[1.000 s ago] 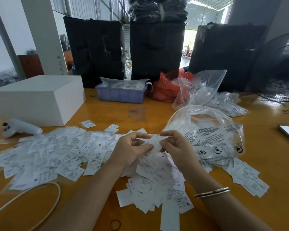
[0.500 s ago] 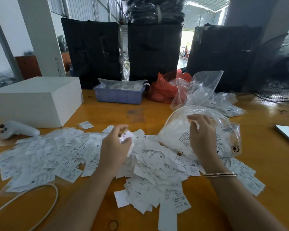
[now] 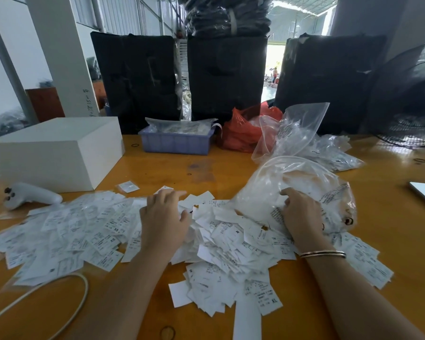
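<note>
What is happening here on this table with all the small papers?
A person is working through a heap of white size labels on a wooden table. The left hand lies spread over the labels, holding nothing. The right hand lies on a clear plastic bag beside the heap; whether it grips the bag is unclear.

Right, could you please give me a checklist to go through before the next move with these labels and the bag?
1. Left hand free: ok, open over the labels.
2. Right hand grip on the clear bag: cannot tell; it rests on it, fingers bent.
3. Labels within reach: ok, heaped between both hands.
4. Sizes separated: not ok; S, M and XL show in one heap.
5. Bag's mouth open: cannot tell.
</note>
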The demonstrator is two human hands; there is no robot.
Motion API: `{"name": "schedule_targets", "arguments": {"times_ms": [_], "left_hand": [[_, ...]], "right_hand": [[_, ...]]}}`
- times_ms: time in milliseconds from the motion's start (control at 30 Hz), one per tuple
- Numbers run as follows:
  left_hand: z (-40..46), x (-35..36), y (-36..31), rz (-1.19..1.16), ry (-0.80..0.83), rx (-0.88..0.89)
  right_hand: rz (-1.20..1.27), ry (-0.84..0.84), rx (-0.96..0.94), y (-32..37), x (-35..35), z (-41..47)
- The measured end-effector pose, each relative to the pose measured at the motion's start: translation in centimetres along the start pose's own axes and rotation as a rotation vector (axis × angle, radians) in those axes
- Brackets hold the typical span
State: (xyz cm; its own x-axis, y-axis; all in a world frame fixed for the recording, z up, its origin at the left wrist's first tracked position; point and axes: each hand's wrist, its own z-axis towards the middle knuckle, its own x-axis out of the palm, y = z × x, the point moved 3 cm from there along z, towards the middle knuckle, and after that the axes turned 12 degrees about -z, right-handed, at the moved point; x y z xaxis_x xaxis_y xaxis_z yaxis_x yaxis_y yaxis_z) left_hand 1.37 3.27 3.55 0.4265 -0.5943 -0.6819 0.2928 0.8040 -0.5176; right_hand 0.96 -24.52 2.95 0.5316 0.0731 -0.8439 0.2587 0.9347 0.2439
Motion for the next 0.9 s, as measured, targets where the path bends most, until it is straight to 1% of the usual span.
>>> {"name": "schedule_targets", "arguments": {"times_ms": [133,233,300,367,400,433,467,500,600,667,733,767,900], "left_hand": [[-0.6,0.9,-1.1,-0.212,0.040,0.101],[-0.8,1.1,-1.4,-0.296,0.066,0.125],[-0.9,1.2,-1.6,-0.317,0.088,0.147],[-1.0,1.0,-2.0,-0.337,0.102,0.161],[-1.1,1.0,-2.2,-0.352,0.106,0.167],[-1.2,1.0,-2.4,-0.375,0.118,0.173],[-1.3,1.0,-2.6,-0.412,0.138,0.174],[-1.3,1.1,-2.7,-0.471,0.170,0.170],[-1.3,1.4,-2.8,-0.712,0.297,0.085],[-1.5,1.6,-3.1,-0.920,0.411,0.002],[-1.8,1.9,-3.3,-1.089,0.504,-0.064],[-1.9,2.0,-3.5,-1.116,0.531,-0.065],[-2.0,2.0,-3.7,-1.052,0.558,-0.044]], "right_hand": [[0.243,-0.041,0.069,-0.5,-0.3,-0.1],[0.377,-0.114,0.074,-0.6,-0.8,-0.4],[0.433,-0.209,0.037,-0.4,-1.6,-0.7],[0.499,-0.355,-0.044,0.2,-3.1,-1.0],[0.550,-0.416,-0.089,0.6,-3.7,-1.3],[0.627,-0.441,-0.117,1.0,-4.2,-1.5],[0.741,-0.413,-0.113,1.5,-4.6,-1.8],[0.890,-0.330,-0.080,2.2,-4.7,-2.1],[1.341,0.020,0.014,5.0,-4.5,-3.5],[1.516,0.194,0.030,6.5,-4.1,-4.4],[1.562,0.295,0.019,7.5,-3.7,-5.1],[1.544,0.315,0.010,7.8,-3.5,-5.4],[1.474,0.302,0.037,8.1,-2.8,-6.1]]}}
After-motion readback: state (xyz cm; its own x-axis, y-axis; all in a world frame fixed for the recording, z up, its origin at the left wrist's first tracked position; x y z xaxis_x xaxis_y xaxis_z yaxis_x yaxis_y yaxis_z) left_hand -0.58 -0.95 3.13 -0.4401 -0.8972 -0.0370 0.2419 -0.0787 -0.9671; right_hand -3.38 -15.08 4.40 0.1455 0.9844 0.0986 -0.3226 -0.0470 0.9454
